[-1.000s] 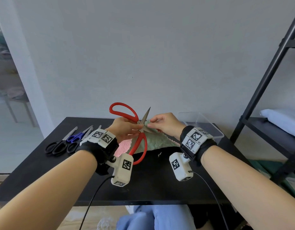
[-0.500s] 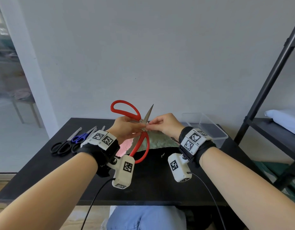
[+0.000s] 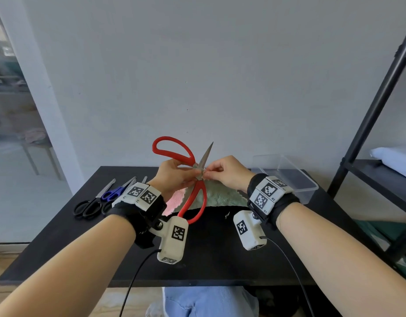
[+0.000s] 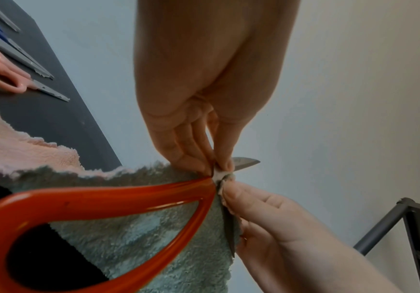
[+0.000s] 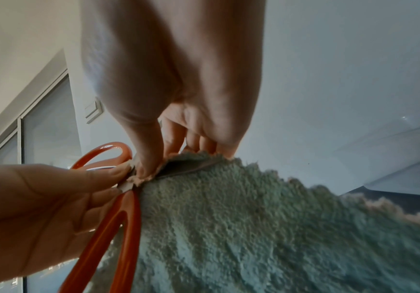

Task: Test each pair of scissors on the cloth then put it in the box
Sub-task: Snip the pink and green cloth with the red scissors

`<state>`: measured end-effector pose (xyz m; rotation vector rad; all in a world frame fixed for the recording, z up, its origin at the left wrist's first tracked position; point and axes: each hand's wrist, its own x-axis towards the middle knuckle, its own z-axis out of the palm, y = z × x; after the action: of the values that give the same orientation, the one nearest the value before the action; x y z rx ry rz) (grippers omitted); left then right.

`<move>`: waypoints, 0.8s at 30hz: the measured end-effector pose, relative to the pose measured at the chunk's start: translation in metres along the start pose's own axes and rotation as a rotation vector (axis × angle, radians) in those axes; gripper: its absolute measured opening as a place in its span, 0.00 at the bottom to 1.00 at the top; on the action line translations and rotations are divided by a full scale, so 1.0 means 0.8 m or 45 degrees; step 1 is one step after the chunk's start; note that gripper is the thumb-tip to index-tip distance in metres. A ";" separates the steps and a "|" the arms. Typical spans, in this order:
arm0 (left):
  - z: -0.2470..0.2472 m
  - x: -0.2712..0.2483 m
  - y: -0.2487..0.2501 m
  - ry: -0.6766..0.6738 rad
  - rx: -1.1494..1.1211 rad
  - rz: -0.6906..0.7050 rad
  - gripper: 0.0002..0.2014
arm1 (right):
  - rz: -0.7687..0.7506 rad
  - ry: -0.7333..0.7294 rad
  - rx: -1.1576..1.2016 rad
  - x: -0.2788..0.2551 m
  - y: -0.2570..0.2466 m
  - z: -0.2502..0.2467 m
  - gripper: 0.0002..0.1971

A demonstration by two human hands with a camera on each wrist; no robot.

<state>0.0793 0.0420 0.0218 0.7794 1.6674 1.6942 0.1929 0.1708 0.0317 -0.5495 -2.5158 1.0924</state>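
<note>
Large red-handled scissors (image 3: pixel 189 202) are held up over the table, blades spread, one blade pointing up. My left hand (image 3: pixel 172 177) pinches them at the pivot, fingers outside the loops; the pinch (image 5: pixel 28 208) also shows in the right wrist view. My right hand (image 3: pixel 227 172) pinches the edge of the green cloth (image 3: pixel 222 195) right at the pivot, between the blades. The cloth (image 5: pixel 254 218) hangs from that pinch down to the table, and its pink underside shows at the left. The clear plastic box (image 3: pixel 295 177) stands at the back right and looks empty.
On the black table (image 3: pixel 211 248) at the left lie black-handled scissors (image 3: pixel 92 204), blue-handled scissors (image 3: pixel 110 194) and pink-handled scissors (image 4: pixel 0 69). A black metal shelf (image 3: pixel 369 124) stands at the right. A wall runs close behind the table.
Both hands, the scissors and the pinched cloth edge have risen slightly. My right fingers have closed in on the pivot.
</note>
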 end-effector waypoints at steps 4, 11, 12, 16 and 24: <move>0.000 0.003 -0.003 0.014 0.020 0.016 0.12 | -0.012 -0.020 0.009 0.004 0.008 0.000 0.08; -0.007 0.006 -0.003 0.074 0.021 0.000 0.14 | -0.028 -0.040 0.021 0.011 0.013 0.002 0.06; -0.008 0.006 -0.003 0.077 0.020 -0.001 0.13 | -0.027 -0.039 0.029 0.010 0.014 0.002 0.06; -0.011 0.004 -0.005 0.061 -0.006 -0.002 0.10 | -0.022 -0.034 0.025 0.008 0.017 0.002 0.05; -0.019 0.005 -0.005 0.030 -0.064 -0.014 0.10 | 0.014 -0.011 0.050 0.005 0.034 -0.007 0.03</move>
<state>0.0650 0.0359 0.0172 0.7278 1.6354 1.7373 0.1975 0.1934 0.0159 -0.5500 -2.4957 1.1478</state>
